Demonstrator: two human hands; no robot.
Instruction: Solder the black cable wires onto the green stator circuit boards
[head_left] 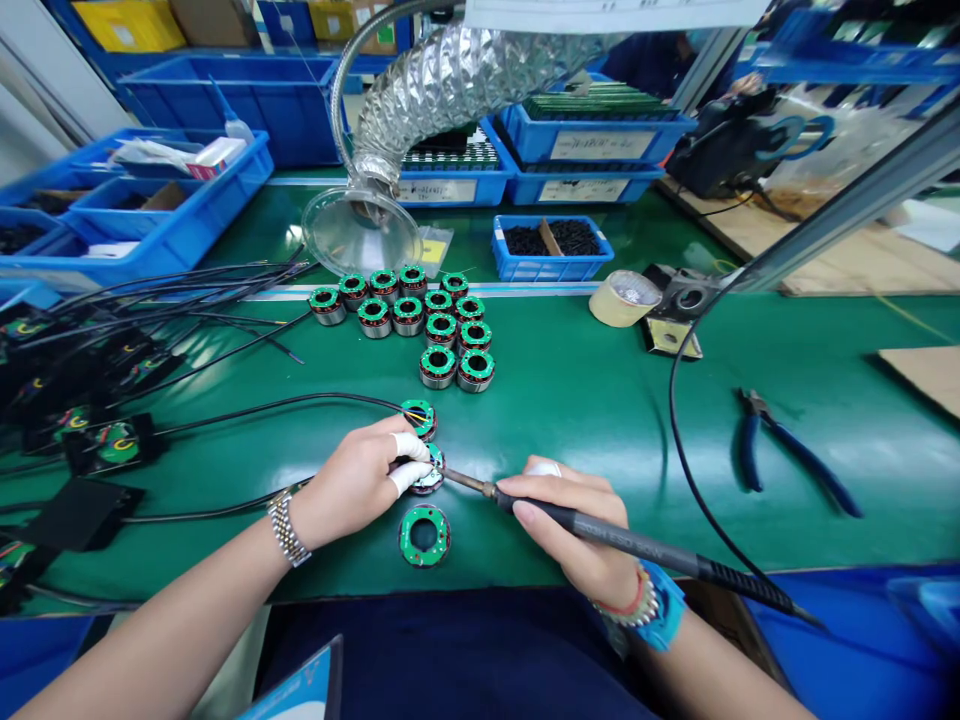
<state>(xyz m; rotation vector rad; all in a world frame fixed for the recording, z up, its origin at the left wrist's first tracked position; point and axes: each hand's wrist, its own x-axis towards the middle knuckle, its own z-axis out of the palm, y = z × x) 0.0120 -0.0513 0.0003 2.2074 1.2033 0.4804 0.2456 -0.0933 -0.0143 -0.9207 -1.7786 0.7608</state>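
My left hand [352, 490], with white finger cots on thumb and forefinger, pinches the end of a black cable [217, 513] over a small stator with a green circuit board [431, 485]. The fingers partly hide that board and the wire ends. My right hand [581, 515] grips a soldering iron [645, 548] like a pen, its tip at the same board beside my left fingertips. Just beyond, another stator [420, 410] has a cable's coloured wires on its board. Nearer to me lies a stator [407, 540] with its green ring facing up.
Several stators [437, 368] stand grouped behind my hands. A fume extractor funnel [360, 235] hangs over the back. Black cables [225, 300] with housings lie left. Cutting pliers [795, 450], a tape roll [619, 298] and an iron stand [675, 310] are right. Blue bins [551, 265] stand behind.
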